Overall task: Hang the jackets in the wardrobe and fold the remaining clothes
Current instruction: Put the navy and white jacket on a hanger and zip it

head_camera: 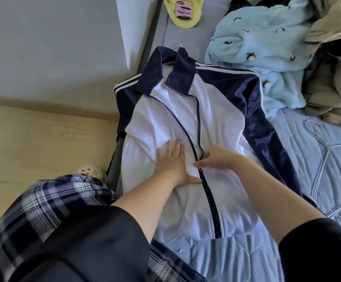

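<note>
A white and navy track jacket (165, 110) lies face up on the bed, collar away from me, with a hanger hook (174, 44) showing above the collar. Its zip is closed from the hem up to about mid-chest and open above. My left hand (173, 161) lies flat with straight fingers on the white front panel, left of the zip. My right hand (214, 157) pinches the zip pull (200, 169) at the point where the two sides meet.
A light blue fleece garment (257, 47) and a beige and dark pile of clothes (332, 78) lie at the back right of the blue quilted bed (308, 143). White hangers (328, 159) lie on the quilt at right. A yellow item (182, 9) sits at the back. Wooden floor (43, 135) is at left.
</note>
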Demonstrator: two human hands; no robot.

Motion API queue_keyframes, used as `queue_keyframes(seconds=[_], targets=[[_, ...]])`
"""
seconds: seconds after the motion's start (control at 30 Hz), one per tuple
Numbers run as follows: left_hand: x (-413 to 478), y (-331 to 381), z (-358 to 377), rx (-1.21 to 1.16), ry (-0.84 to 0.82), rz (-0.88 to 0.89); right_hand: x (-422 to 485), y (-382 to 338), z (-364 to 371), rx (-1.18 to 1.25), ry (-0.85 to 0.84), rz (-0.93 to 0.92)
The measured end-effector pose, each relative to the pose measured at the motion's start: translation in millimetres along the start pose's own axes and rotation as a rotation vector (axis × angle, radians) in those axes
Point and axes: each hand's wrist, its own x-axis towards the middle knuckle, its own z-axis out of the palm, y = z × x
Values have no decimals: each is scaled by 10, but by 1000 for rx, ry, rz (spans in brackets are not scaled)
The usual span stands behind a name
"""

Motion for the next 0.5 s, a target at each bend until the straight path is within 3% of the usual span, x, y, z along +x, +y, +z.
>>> queue_keyframes(seconds=[0.5], targets=[[-42,25,-23,52,3,-2,-68,-182,-23,-86,-71,-26]])
